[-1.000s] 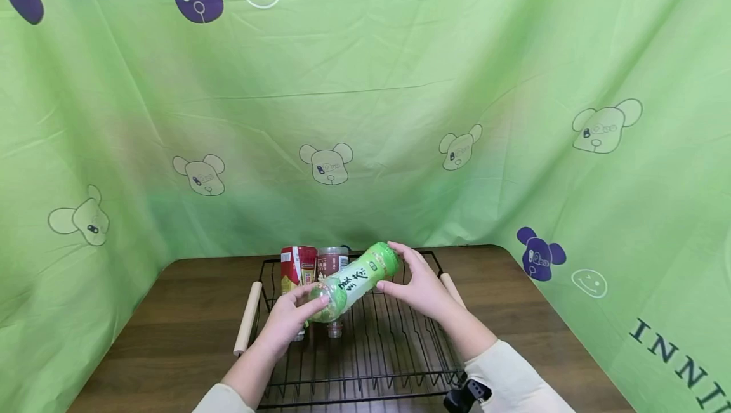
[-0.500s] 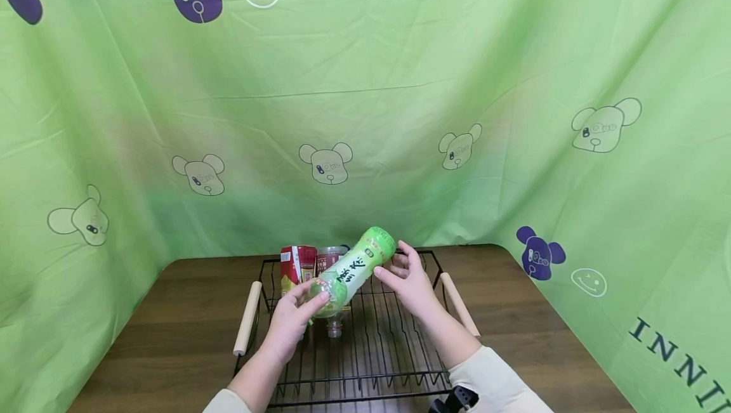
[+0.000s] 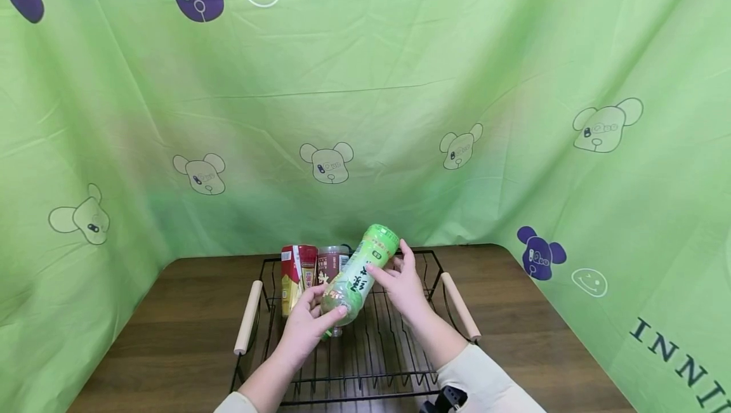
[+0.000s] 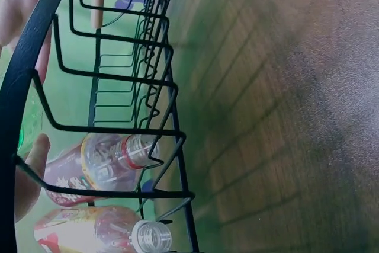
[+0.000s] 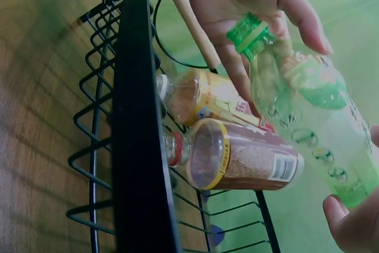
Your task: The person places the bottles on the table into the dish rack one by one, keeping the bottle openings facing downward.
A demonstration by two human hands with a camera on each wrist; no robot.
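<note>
A clear green plastic bottle tilts above a black wire dish rack, base up to the right, neck down to the left. My left hand grips its shoulder, thumb in front. Higher up, my right hand holds the part near the base between thumb and fingers. From the right wrist, the green bottle's uncapped neck shows beside my left palm. Behind it, a red-and-yellow labelled bottle and a brown-labelled bottle stand neck-down in the rack.
Light wooden handles flank the rack, the other handle being on the right. Beneath lies a dark wooden table. A green printed cloth hangs behind and at both sides.
The green bottle has tipped more upright and turned, so its lettering sits differently. My right hand has shifted its fingers from the base end onto the side. My left hand has moved slightly right.
</note>
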